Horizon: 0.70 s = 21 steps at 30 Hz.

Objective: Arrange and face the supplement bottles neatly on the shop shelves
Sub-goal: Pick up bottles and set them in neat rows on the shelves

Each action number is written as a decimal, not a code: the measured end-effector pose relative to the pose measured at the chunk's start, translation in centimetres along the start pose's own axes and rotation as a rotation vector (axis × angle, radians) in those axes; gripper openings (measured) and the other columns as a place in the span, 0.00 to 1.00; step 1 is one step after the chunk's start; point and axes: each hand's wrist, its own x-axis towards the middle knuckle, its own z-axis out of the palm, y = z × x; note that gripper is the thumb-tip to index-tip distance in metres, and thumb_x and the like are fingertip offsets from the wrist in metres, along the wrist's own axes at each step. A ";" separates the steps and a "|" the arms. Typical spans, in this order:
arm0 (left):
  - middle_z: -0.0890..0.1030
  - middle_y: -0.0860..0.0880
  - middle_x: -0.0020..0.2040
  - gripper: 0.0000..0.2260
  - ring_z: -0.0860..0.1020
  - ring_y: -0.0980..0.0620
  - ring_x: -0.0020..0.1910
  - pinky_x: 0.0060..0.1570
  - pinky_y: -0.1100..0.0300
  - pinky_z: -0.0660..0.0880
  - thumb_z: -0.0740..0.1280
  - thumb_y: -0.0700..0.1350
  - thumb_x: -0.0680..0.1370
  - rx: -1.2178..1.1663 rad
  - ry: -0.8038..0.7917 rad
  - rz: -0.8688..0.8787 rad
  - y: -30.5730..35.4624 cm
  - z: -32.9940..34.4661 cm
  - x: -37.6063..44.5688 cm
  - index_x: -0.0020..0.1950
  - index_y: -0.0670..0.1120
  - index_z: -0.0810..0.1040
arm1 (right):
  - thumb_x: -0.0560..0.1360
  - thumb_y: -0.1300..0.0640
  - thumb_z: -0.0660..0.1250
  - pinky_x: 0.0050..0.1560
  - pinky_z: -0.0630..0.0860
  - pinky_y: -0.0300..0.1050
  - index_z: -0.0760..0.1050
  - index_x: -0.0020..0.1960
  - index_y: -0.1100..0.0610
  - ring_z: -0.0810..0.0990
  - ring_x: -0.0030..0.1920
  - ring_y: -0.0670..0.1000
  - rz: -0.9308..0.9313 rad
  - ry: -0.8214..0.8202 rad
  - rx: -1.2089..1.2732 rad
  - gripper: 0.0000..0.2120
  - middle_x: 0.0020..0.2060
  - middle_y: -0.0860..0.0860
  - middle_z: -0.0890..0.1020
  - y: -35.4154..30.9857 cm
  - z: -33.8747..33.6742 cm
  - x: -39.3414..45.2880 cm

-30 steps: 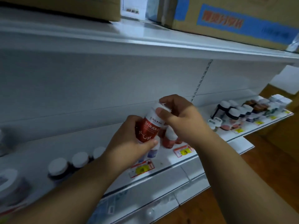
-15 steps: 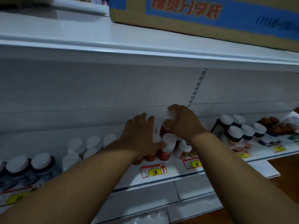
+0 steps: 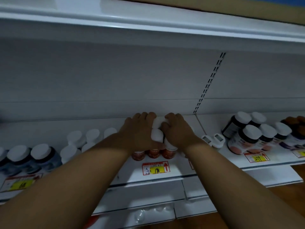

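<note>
While both the left hand (image 3: pixel 138 134) and right hand (image 3: pixel 177 132) curl their fingers around the white-capped red supplement bottles (image 3: pixel 154 152) clustered mid-shelf behind the 198 price tag (image 3: pixel 156 168), squaring the cluster seems underway, and turning labels frontward likely comes next.

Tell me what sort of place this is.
Most likely a shop aisle, perhaps a pharmacy or health store. White shelving holds rows of capped bottles, and red-and-yellow price tags line the shelf edge. A cardboard carton sits on the shelf above.
</note>
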 end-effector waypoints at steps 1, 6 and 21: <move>0.69 0.49 0.66 0.49 0.68 0.46 0.63 0.60 0.48 0.67 0.65 0.77 0.60 -0.008 0.001 -0.001 0.0 0.0 0.0 0.72 0.51 0.57 | 0.80 0.52 0.58 0.50 0.66 0.43 0.68 0.67 0.59 0.73 0.56 0.58 -0.013 -0.024 0.006 0.18 0.57 0.59 0.72 0.2 -0.1 0.2; 0.64 0.48 0.71 0.55 0.63 0.45 0.70 0.67 0.46 0.62 0.63 0.79 0.57 -0.061 -0.068 -0.004 -0.9 -0.8 -0.6 0.76 0.52 0.53 | 0.82 0.50 0.55 0.49 0.70 0.46 0.72 0.62 0.61 0.75 0.52 0.58 -0.147 -0.081 -0.062 0.17 0.53 0.60 0.76 -0.1 -1.1 1.0; 0.54 0.50 0.71 0.57 0.68 0.42 0.66 0.63 0.49 0.70 0.76 0.67 0.58 -0.032 -0.097 -0.054 -1.8 -0.9 -2.5 0.77 0.50 0.48 | 0.76 0.44 0.63 0.31 0.68 0.38 0.63 0.65 0.51 0.77 0.41 0.48 -0.264 -0.424 -0.134 0.22 0.46 0.50 0.77 -2.9 -1.1 5.3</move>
